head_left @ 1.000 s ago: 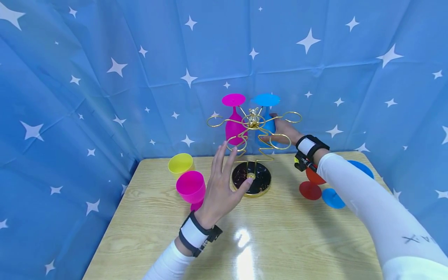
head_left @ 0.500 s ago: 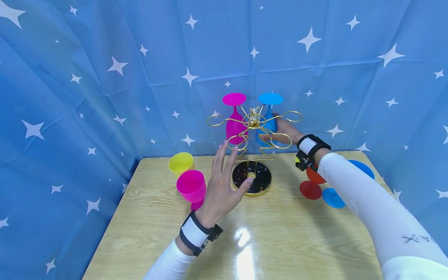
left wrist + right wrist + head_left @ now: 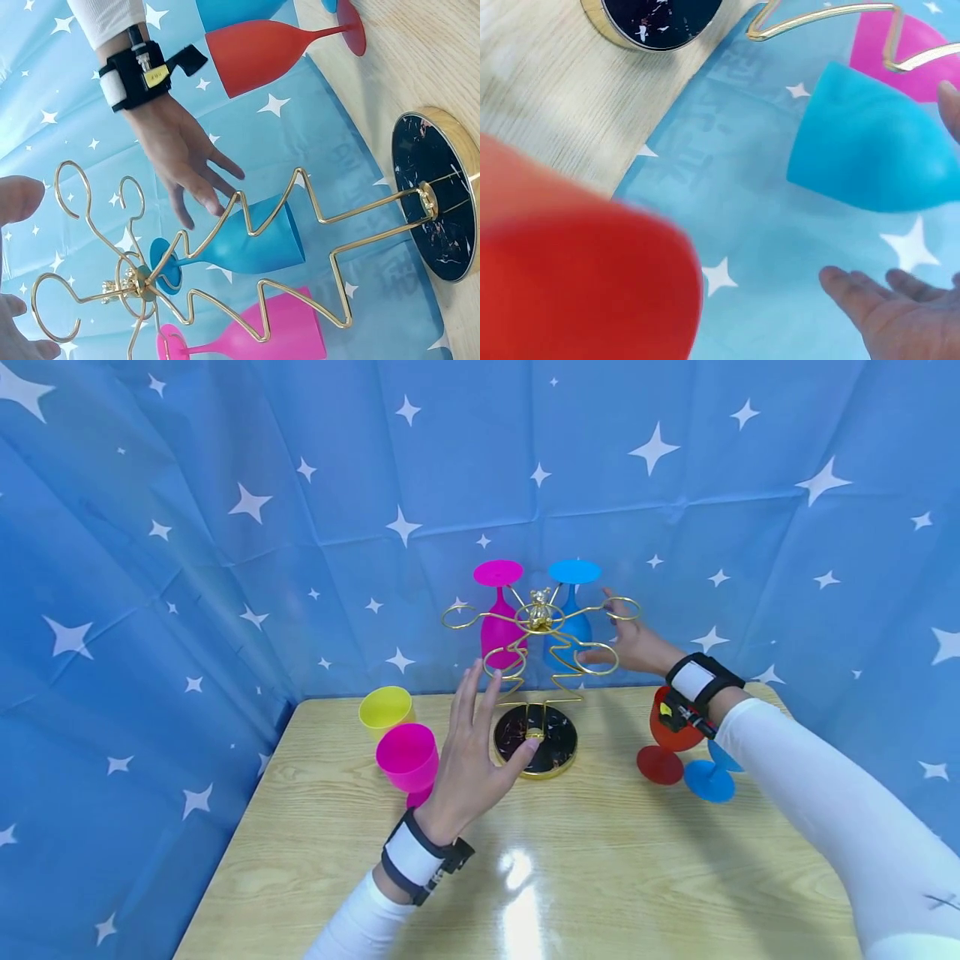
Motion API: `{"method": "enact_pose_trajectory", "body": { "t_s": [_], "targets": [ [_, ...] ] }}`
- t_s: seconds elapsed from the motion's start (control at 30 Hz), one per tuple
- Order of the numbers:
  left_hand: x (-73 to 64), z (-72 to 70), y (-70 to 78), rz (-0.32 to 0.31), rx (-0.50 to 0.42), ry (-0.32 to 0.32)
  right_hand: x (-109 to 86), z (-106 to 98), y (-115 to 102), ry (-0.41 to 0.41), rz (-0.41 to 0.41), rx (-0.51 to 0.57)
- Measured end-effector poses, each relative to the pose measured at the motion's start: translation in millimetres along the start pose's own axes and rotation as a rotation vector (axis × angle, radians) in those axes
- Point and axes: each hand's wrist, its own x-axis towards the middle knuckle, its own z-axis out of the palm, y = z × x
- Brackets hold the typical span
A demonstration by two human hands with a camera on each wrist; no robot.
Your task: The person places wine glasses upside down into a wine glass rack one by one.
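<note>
A gold wire glass rack (image 3: 540, 620) with a bear figure on top rises from a round black base (image 3: 551, 739). At its back a blue goblet (image 3: 576, 625) and a pink goblet (image 3: 501, 631) hang upside down, feet upward. My right hand (image 3: 637, 643) is just right of the blue goblet with fingers spread; the right wrist view shows a gap between them. My left hand (image 3: 471, 768), fingers extended, hovers in front of the rack's left side and holds nothing.
Left on the table (image 3: 300, 860) stand a yellow goblet (image 3: 386, 710) and an upright pink goblet (image 3: 408, 758). On the right are a red goblet (image 3: 675, 722) and a blue goblet (image 3: 711, 781), partly behind my right arm. A starry blue curtain (image 3: 225, 568) hangs behind.
My right hand has let go of the hanging blue goblet and drawn back to the right. The goblet stays hanging in the rack. My left hand has barely moved.
</note>
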Motion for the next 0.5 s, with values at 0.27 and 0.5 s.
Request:
{"method": "enact_pose_trajectory", "body": {
  "t_s": [0.27,0.5],
  "targets": [
    [-3.0,-5.7,3.3,-0.007,-0.009,0.012,-33.4,-10,-1,0.116,-0.022,-0.059],
    [-7.2,-10.6,4.0,-0.014,-0.020,-0.004,-64.0,-9,1,0.136,-0.051,-0.144]
  ]
}}
